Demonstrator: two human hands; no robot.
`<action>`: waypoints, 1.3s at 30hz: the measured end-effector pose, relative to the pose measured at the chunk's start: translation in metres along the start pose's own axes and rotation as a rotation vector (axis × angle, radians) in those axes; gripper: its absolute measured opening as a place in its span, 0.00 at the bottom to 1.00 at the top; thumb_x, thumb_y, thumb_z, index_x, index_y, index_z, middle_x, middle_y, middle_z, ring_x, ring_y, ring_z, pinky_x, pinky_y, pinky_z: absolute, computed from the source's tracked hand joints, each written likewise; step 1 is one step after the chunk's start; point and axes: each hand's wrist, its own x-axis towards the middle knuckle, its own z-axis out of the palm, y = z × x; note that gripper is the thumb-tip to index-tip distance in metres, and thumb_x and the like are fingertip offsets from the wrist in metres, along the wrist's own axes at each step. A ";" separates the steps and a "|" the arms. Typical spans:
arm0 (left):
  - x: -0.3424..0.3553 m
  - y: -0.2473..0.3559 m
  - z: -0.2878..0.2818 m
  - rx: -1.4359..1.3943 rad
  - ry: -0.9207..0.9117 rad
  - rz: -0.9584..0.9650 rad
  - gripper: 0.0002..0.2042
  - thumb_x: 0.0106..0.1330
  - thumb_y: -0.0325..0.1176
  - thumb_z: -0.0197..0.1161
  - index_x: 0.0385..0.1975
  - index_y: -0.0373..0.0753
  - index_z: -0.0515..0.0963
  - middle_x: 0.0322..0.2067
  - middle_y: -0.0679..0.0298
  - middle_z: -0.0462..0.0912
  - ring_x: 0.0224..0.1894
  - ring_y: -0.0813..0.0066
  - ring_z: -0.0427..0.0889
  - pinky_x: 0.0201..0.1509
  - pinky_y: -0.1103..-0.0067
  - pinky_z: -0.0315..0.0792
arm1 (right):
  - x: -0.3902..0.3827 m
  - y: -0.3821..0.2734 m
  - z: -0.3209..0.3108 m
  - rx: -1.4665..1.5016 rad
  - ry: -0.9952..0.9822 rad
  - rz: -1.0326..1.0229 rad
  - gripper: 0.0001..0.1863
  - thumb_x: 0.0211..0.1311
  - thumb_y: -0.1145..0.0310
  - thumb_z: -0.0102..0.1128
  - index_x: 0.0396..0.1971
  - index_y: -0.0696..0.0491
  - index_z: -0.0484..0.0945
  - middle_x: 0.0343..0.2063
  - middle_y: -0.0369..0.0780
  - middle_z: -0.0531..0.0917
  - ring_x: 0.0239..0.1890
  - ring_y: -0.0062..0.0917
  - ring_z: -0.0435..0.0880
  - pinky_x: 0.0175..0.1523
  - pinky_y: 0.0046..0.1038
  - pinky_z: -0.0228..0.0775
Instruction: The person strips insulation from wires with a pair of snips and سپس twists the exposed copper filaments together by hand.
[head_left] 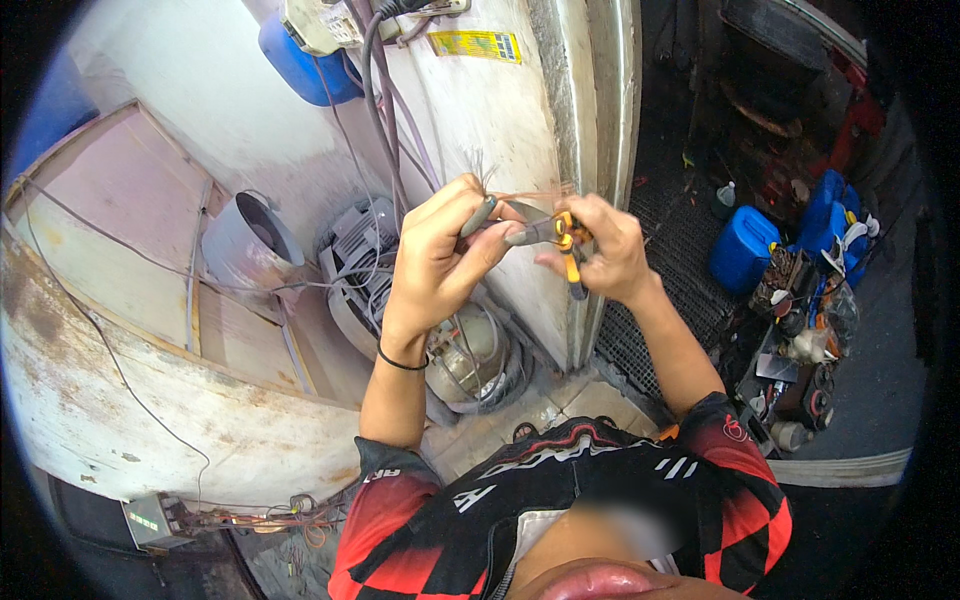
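Both hands are raised and close together in front of the white wall edge. My left hand [438, 240] is closed on a wire, its thumb and fingers pinched. Thin bare silvery strands [481, 163] fan out above its knuckles, and copper-coloured strands [535, 195] run toward my right hand. In my right hand [614, 248] are pliers [571, 247] with yellow and black handles. Their dark jaws point left and meet the left fingertips. I cannot make out whether the jaws grip the wire. A thin black band [402, 364] circles my left wrist.
Thick cables [377, 110] hang down the wall beside a blue container [305, 62]. Below left stand a dusty motor-like machine [362, 245] and a grey bucket [252, 240]. Blue jerrycans [744, 250] and piled tools lie at right. A loose wire [110, 355] crosses the left-hand panel.
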 end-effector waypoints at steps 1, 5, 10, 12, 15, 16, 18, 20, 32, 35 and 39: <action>0.001 -0.001 0.000 0.034 0.019 0.075 0.06 0.56 0.22 0.67 0.32 0.30 0.79 0.24 0.60 0.77 0.24 0.73 0.70 0.27 0.78 0.63 | -0.003 -0.005 0.002 0.038 -0.012 0.036 0.31 0.43 0.61 0.79 0.47 0.56 0.74 0.26 0.40 0.78 0.22 0.26 0.78 0.26 0.26 0.71; 0.004 -0.005 0.003 0.225 0.118 0.128 0.08 0.52 0.20 0.67 0.32 0.33 0.79 0.25 0.62 0.78 0.24 0.72 0.73 0.27 0.78 0.66 | -0.010 -0.044 0.008 0.204 -0.102 0.382 0.30 0.44 0.64 0.79 0.46 0.58 0.74 0.24 0.38 0.77 0.23 0.21 0.76 0.28 0.22 0.69; 0.010 -0.019 -0.006 0.522 -0.009 0.351 0.10 0.52 0.23 0.68 0.34 0.35 0.78 0.24 0.62 0.76 0.23 0.68 0.74 0.25 0.76 0.68 | -0.014 -0.070 -0.002 0.843 -0.239 0.876 0.26 0.53 0.62 0.74 0.44 0.61 0.72 0.23 0.33 0.76 0.19 0.10 0.70 0.24 0.14 0.62; 0.010 -0.021 -0.015 0.621 -0.139 0.374 0.12 0.50 0.28 0.69 0.34 0.35 0.78 0.22 0.63 0.72 0.23 0.67 0.72 0.24 0.74 0.67 | -0.013 -0.071 -0.007 0.995 -0.293 1.013 0.24 0.54 0.63 0.73 0.44 0.60 0.71 0.22 0.32 0.75 0.17 0.11 0.71 0.20 0.15 0.62; 0.008 -0.029 -0.022 0.705 -0.278 0.401 0.12 0.50 0.31 0.69 0.34 0.36 0.79 0.22 0.63 0.71 0.23 0.67 0.71 0.24 0.73 0.66 | -0.011 -0.068 -0.011 1.103 -0.338 1.094 0.22 0.55 0.63 0.71 0.43 0.59 0.71 0.21 0.32 0.75 0.14 0.13 0.71 0.15 0.16 0.62; 0.008 -0.026 -0.022 0.722 -0.283 0.379 0.11 0.51 0.29 0.69 0.33 0.36 0.78 0.22 0.63 0.70 0.23 0.66 0.71 0.25 0.73 0.66 | -0.010 -0.068 -0.013 1.048 -0.356 1.099 0.23 0.55 0.63 0.72 0.43 0.59 0.71 0.21 0.32 0.75 0.14 0.12 0.71 0.15 0.16 0.62; 0.008 -0.025 -0.022 0.656 -0.185 0.328 0.09 0.52 0.27 0.68 0.32 0.35 0.78 0.22 0.62 0.71 0.23 0.66 0.71 0.25 0.73 0.66 | -0.010 -0.067 -0.010 0.850 -0.356 1.044 0.25 0.53 0.61 0.74 0.44 0.60 0.73 0.21 0.33 0.76 0.14 0.12 0.70 0.18 0.17 0.62; 0.010 -0.020 -0.019 0.509 -0.077 0.259 0.05 0.56 0.23 0.66 0.30 0.33 0.77 0.22 0.62 0.71 0.22 0.69 0.70 0.25 0.76 0.64 | -0.008 -0.066 -0.006 0.550 -0.312 0.836 0.27 0.50 0.61 0.75 0.44 0.60 0.74 0.21 0.35 0.76 0.16 0.13 0.71 0.21 0.19 0.63; -0.006 0.004 -0.013 -0.304 0.061 -0.184 0.05 0.61 0.26 0.64 0.30 0.31 0.77 0.25 0.67 0.74 0.23 0.83 0.66 0.26 0.83 0.60 | 0.022 -0.022 -0.007 0.056 -0.143 0.024 0.26 0.45 0.63 0.78 0.42 0.57 0.75 0.28 0.40 0.80 0.24 0.27 0.81 0.27 0.24 0.73; 0.001 0.003 -0.027 -0.081 -0.116 0.024 0.10 0.54 0.28 0.70 0.31 0.31 0.78 0.26 0.68 0.74 0.22 0.84 0.65 0.24 0.83 0.58 | 0.019 -0.031 -0.004 0.178 -0.190 0.056 0.26 0.46 0.61 0.77 0.43 0.56 0.76 0.29 0.41 0.82 0.26 0.29 0.82 0.34 0.27 0.74; 0.008 0.001 -0.022 0.050 -0.014 0.154 0.12 0.46 0.30 0.76 0.25 0.34 0.79 0.21 0.66 0.76 0.19 0.80 0.67 0.22 0.82 0.59 | 0.008 -0.039 0.011 0.437 -0.240 0.283 0.26 0.47 0.63 0.76 0.44 0.57 0.76 0.27 0.42 0.81 0.26 0.25 0.80 0.33 0.25 0.72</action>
